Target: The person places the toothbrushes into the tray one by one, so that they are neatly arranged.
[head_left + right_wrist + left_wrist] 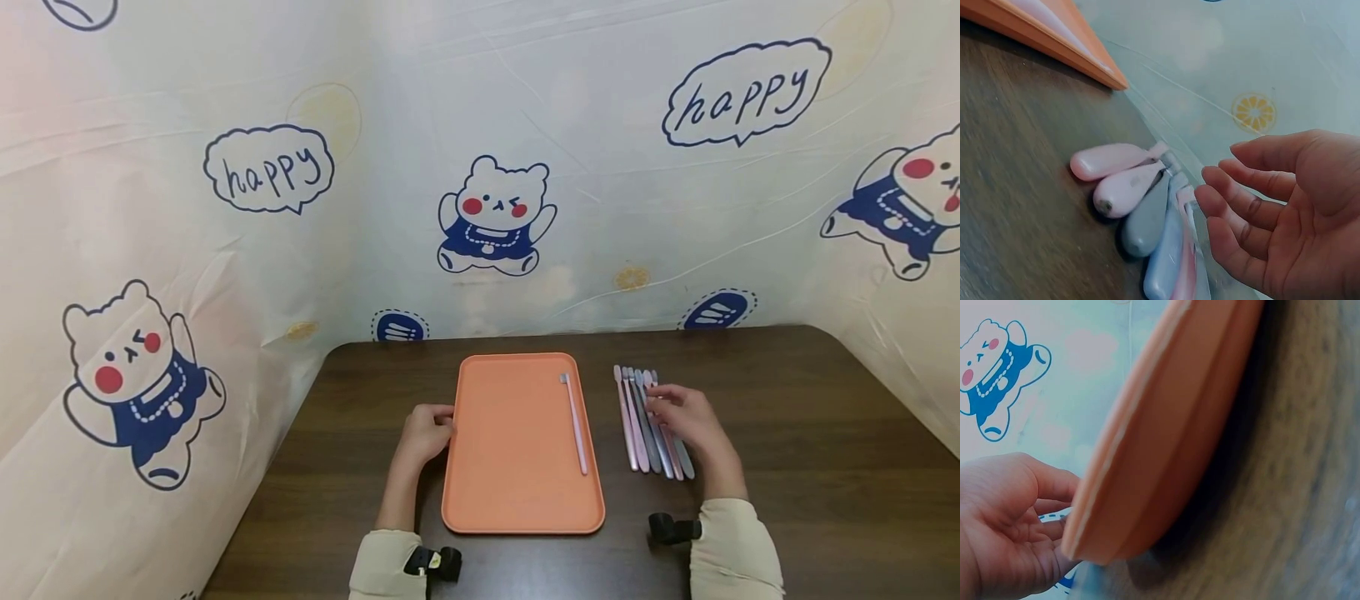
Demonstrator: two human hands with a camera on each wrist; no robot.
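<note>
An orange tray (pixel 510 442) lies on the table with one pink toothbrush (pixel 576 429) along its right side, bristle end at the far end. My left hand (pixel 427 433) grips the tray's left edge. In the left wrist view the left hand (pixel 1016 519) has its thumb and fingers at the rim of the tray (pixel 1154 437). To the tray's right, several toothbrushes (pixel 636 425) in pink, grey and blue lie side by side. Over their far ends hovers my right hand (pixel 682 417). Its fingers (pixel 1250 209) are loosely bent and hold nothing in the right wrist view.
The dark wooden table (pixel 810 433) extends past both sides of the tray. A printed cloth (pixel 525 100) with bears and "happy" bubbles hangs behind and around it. Black wrist cameras (pixel 671 529) are worn on both sleeves.
</note>
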